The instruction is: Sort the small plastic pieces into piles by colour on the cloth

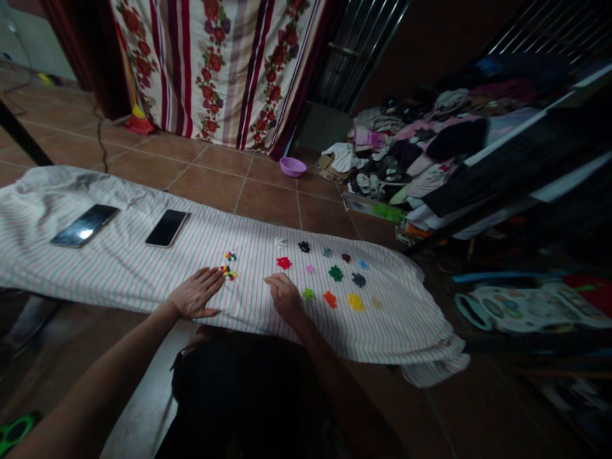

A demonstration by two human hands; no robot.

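My left hand (196,293) lies palm up with its fingers stretched out, the fingertips beside a mixed pile of small red, yellow and green pieces (229,273). A smaller mixed cluster (230,256) sits just beyond it. My right hand (285,297) is closed, thumb and forefinger pinched together over the striped cloth (253,306); whatever may be in the pinch is too small to make out. To its right, little piles sorted by colour lie in rows, among them red pieces (284,262), light green pieces (308,293), orange pieces (329,299), yellow pieces (355,301) and dark green pieces (335,273).
Two phones, one dark (86,225) and one pale-edged (167,228), rest on the cloth at left. A purple basin (292,167) stands on the tiled floor beyond. Heaped clothes (411,140) fill the back right, near a floral curtain (215,70).
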